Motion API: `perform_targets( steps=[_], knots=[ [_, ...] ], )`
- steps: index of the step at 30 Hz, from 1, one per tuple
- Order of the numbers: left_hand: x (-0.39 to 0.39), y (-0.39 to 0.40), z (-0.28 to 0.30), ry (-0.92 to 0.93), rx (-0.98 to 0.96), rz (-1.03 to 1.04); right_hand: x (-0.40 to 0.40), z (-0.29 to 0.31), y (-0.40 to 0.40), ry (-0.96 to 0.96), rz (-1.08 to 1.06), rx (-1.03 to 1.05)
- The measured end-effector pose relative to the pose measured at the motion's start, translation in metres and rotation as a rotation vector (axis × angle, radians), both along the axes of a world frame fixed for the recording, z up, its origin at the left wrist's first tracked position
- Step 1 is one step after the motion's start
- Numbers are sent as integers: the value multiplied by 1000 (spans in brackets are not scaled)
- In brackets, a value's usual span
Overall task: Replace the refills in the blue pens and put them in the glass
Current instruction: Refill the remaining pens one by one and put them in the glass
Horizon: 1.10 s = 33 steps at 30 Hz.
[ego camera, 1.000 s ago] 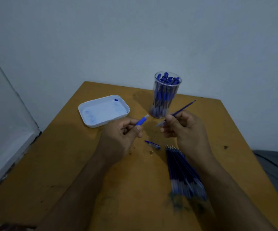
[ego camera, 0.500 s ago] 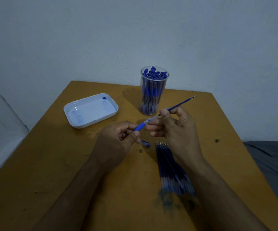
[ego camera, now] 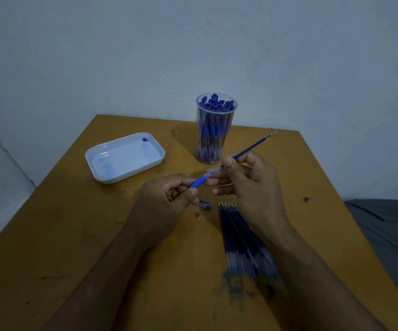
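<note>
Ochre tabletop (ego camera: 73,235): left hand (ego camera: 167,201) pinches pen barrel (ego camera: 199,181), right hand (ego camera: 248,185) pinches refill (ego camera: 248,149) entering it, tip toward 2 o'clock; glass (ego camera: 216,130) at 12; misaligned push may buckle refill or knock tip cone (ego camera: 204,204) away.

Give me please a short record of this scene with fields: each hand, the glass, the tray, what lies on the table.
left hand: grips pen barrel
right hand: pinches refill, rear end at barrel mouth
glass: upright, full of blue pens
tray: white, ink-stained, left of glass
table: refill pile under right forearm, small blue part between hands
</note>
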<state>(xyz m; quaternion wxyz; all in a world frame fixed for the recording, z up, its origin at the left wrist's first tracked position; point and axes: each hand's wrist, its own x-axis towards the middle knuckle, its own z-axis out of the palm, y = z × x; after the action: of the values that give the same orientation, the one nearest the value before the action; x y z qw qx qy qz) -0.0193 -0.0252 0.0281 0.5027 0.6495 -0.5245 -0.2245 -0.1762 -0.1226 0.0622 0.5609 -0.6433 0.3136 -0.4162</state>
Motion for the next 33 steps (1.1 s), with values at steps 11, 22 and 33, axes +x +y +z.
perform_targets(
  steps=[11, 22, 33],
  knots=[
    [0, -1, -2, 16, -21, -12, -4, -1, -3, 33, 61, 111],
    [1, -1, -2, 28, -3, 16, -6, 0, -4, 110, 46, 135],
    [12, -2, -2, 155, 40, 208, 5, -12, 13, 954, 252, -566]
  ],
)
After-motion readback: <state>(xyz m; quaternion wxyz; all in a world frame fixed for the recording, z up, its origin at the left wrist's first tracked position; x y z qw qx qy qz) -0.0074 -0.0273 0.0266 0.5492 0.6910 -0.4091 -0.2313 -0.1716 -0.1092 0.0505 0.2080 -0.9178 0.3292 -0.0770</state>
